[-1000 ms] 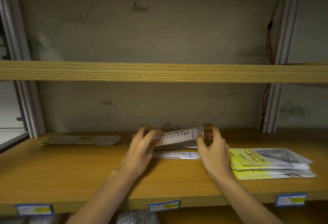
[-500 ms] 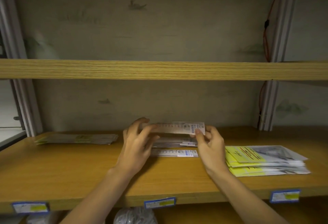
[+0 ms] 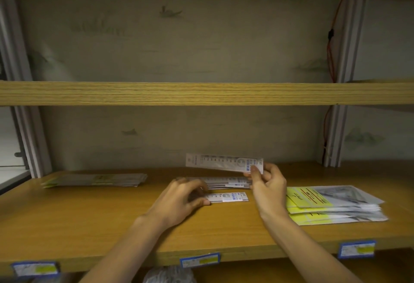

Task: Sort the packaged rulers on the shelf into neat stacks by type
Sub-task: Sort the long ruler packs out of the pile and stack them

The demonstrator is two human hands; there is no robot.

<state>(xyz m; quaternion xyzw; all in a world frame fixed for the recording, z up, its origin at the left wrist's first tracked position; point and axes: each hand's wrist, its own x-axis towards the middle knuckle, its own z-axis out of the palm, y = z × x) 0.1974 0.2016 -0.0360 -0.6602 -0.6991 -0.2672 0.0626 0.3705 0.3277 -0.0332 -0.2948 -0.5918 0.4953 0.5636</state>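
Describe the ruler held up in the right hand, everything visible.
The raised ruler is a long, narrow white strip in what looks like a glossy clear sleeve, with a printed scale numbered up to 15 and a blue label near its right end. It is held in the air, roughly level, printed face to the camera, above the small pile of rulers on the shelf. Only the right hand touches it, pinching its right end; its left end is free.

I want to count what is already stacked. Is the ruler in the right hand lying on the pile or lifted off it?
Lifted. The right hand pinches the packaged ruler by one end, and it hangs level above the middle pile, with bare wall visible behind it.
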